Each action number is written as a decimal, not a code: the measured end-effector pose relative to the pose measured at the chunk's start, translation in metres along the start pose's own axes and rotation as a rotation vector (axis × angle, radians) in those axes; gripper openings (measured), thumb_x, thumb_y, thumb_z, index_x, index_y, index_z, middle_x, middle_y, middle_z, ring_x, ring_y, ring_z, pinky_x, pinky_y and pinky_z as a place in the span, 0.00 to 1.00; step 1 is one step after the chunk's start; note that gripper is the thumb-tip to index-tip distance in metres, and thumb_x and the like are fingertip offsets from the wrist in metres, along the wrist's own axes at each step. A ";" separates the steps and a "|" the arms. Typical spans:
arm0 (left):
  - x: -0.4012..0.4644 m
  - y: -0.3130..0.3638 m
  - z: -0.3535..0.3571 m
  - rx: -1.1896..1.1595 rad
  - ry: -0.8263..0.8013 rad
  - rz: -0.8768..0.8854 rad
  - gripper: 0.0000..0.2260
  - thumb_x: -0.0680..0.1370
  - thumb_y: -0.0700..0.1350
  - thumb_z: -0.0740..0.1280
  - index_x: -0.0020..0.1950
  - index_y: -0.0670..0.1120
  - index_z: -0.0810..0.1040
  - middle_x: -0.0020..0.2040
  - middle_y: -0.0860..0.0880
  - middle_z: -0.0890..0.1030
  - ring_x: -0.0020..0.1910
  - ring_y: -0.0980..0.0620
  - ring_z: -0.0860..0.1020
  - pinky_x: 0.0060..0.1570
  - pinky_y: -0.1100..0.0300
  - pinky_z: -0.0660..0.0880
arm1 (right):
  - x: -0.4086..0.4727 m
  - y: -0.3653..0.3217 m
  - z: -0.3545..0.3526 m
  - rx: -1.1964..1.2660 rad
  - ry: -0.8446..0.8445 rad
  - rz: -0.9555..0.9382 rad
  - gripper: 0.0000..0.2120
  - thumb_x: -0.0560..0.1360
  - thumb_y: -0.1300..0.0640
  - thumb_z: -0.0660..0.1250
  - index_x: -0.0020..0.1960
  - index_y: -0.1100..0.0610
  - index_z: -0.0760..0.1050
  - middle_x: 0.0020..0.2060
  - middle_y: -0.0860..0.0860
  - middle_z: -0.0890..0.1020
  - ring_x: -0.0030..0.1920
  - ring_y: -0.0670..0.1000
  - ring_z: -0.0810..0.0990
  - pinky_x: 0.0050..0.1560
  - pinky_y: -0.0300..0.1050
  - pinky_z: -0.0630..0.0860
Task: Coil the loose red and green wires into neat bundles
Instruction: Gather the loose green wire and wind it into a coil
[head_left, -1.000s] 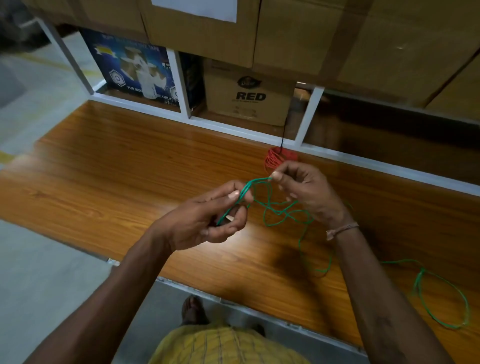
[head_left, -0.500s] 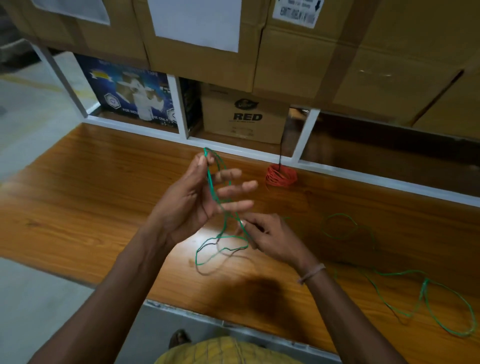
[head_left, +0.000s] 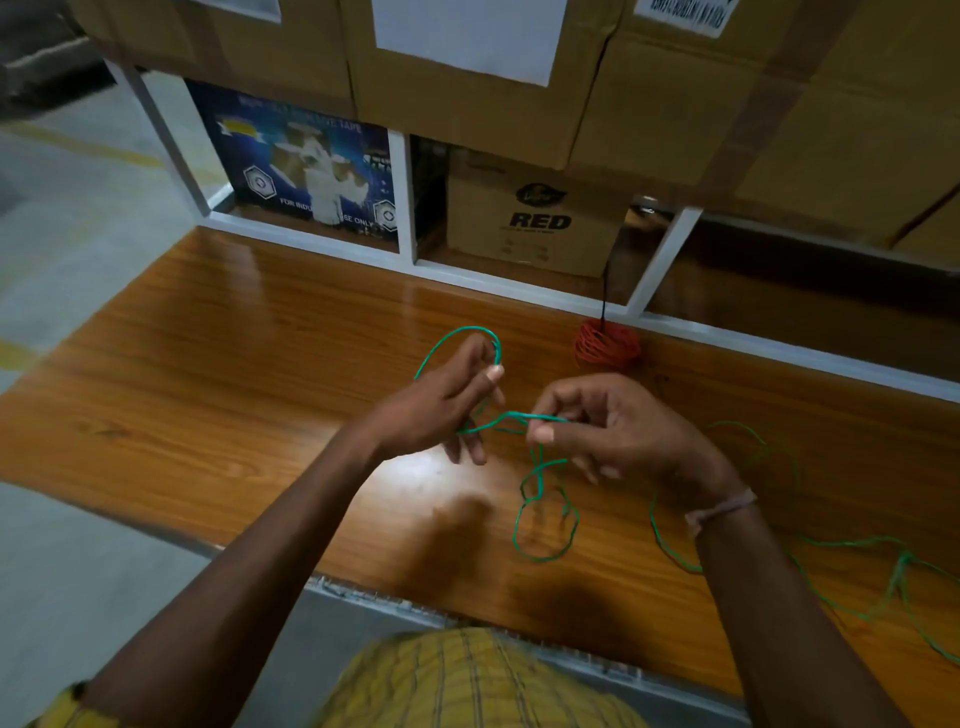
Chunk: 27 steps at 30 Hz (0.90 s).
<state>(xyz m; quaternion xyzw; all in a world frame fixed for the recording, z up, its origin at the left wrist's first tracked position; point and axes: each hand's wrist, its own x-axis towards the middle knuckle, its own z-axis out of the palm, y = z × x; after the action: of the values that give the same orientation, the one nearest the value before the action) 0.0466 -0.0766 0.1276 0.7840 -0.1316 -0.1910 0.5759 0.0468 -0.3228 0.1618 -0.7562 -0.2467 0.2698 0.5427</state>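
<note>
Wire of two colours lies on a glossy wooden tabletop (head_left: 218, 364): a thin green wire (head_left: 540, 488) in loose, springy loops, and a red wire (head_left: 607, 344) already wound into a tight round bundle at the far edge, just beside a white shelf frame (head_left: 405, 197). The tabletop is orange-brown with visible grain and bright reflections. Beyond it, the frame holds a brown cardboard box (head_left: 535, 223) printed "RED" and a blue printed box (head_left: 306, 161); larger taped cartons (head_left: 675, 93) sit above. Grey floor shows to the left.

The left hand (head_left: 447, 400) has its fingers partly extended, with a green loop arching over the fingertips and passing across them. The right hand (head_left: 613, 421) pinches a short, taut stretch of the green wire between thumb and forefinger, its other fingers curled. Below the two hands, slack loops hang and rest on the wood, and the remainder trails away to the right near edge.
</note>
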 end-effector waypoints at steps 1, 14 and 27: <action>-0.002 0.000 0.001 -0.011 -0.036 0.003 0.09 0.89 0.54 0.56 0.59 0.48 0.64 0.58 0.39 0.81 0.30 0.43 0.82 0.25 0.57 0.73 | 0.002 -0.001 -0.004 0.062 0.025 -0.039 0.04 0.79 0.61 0.72 0.46 0.60 0.81 0.25 0.52 0.78 0.21 0.45 0.71 0.25 0.38 0.68; -0.029 -0.001 0.009 -1.138 -0.506 0.035 0.10 0.88 0.45 0.49 0.58 0.46 0.69 0.49 0.36 0.72 0.21 0.56 0.54 0.18 0.66 0.50 | 0.045 0.041 -0.018 0.507 0.327 0.026 0.08 0.83 0.59 0.66 0.49 0.60 0.81 0.25 0.47 0.67 0.21 0.43 0.64 0.28 0.39 0.73; -0.012 0.017 0.008 -1.181 -0.019 0.131 0.14 0.89 0.48 0.55 0.73 0.49 0.72 0.67 0.38 0.82 0.30 0.57 0.73 0.26 0.68 0.60 | 0.044 0.053 0.064 -0.495 0.129 0.147 0.15 0.87 0.46 0.57 0.52 0.52 0.77 0.35 0.56 0.85 0.32 0.58 0.83 0.40 0.50 0.81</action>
<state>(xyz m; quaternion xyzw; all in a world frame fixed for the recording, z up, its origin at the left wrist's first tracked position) 0.0328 -0.0841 0.1438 0.3194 -0.0564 -0.2029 0.9239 0.0396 -0.2648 0.0877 -0.8974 -0.2143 0.1912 0.3349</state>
